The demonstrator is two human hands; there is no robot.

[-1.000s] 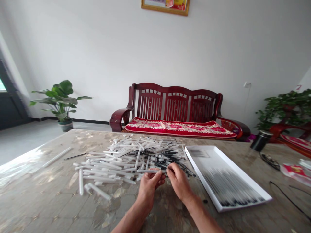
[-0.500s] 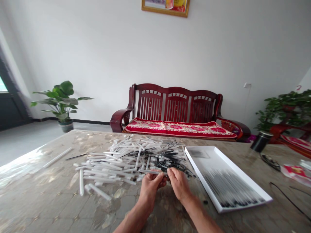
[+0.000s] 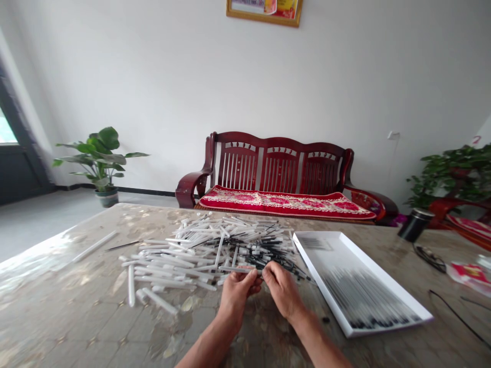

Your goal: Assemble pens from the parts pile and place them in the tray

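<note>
In front of the pile, my left hand (image 3: 238,291) pinches a slim whitish pen barrel (image 3: 235,269) between thumb and fingers. It lies nearly level, its left end jutting out past the fingers. My right hand (image 3: 282,289) is closed at the barrel's right end, which its fingertips cover; any small part there is hidden. Behind both hands spreads a loose heap of white pen barrels (image 3: 172,258). Black slender pen parts (image 3: 264,250) lie mixed in at the heap's right side. To the right, a shallow white box (image 3: 343,323) holds a row of clear pens (image 3: 356,291) with black ends.
A small black piece (image 3: 326,320) lies between my right forearm and the box. Further right are a black cylinder (image 3: 415,225), cables (image 3: 431,258) and a red-and-white packet (image 3: 470,276). One lone barrel (image 3: 94,246) rests at the left. A wooden bench (image 3: 280,174) stands beyond the table.
The camera view has shifted slightly. My hands stay together on the barrel, with the right fingertips moved slightly left along it.
</note>
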